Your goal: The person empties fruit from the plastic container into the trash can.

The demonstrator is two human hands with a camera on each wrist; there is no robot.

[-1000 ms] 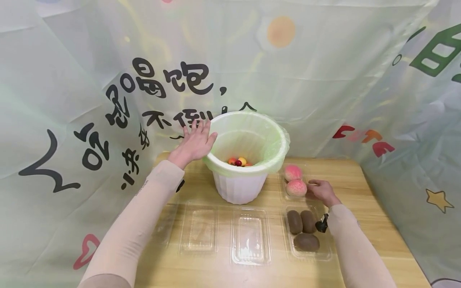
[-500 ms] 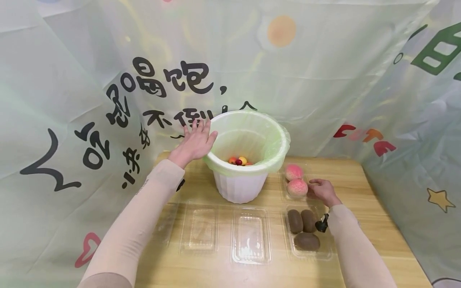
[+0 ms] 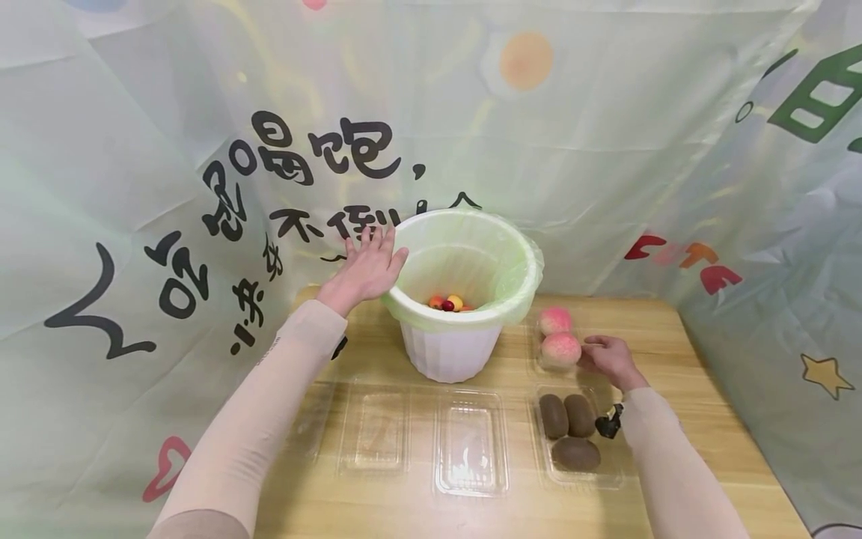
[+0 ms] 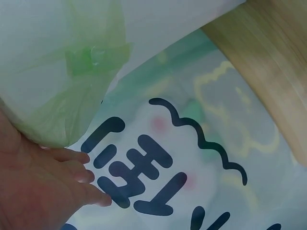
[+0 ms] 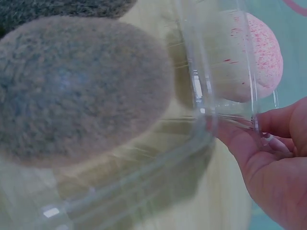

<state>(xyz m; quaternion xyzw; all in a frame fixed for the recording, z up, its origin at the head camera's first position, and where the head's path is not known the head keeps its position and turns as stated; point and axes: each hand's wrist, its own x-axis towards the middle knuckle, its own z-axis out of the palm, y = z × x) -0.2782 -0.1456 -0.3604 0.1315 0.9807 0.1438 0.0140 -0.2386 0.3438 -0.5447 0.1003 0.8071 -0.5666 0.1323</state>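
printed cloth hangs behind your table; toward the back stands the white bin w/ its green bag, close on the peach box's left, so it's in the way that side. 2 see-through boxes lie in front of the bin; maybe a 3rd past your l sleeve, too faint to tell. kiwi box sits just on the near side of the peach box, so not much room there either. what's changed: the peach box, at the table's right, has slid a touch right along w/ your r hand, so prob that's the thing in work. hands well apart: r pinches the peach box's edge, thumb & fingers; l hand is spread at the bin's left rim, seemingly touching the bag. smaller: 3 brown kiwis, 2 pink peaches, then small fruit inside the bin.
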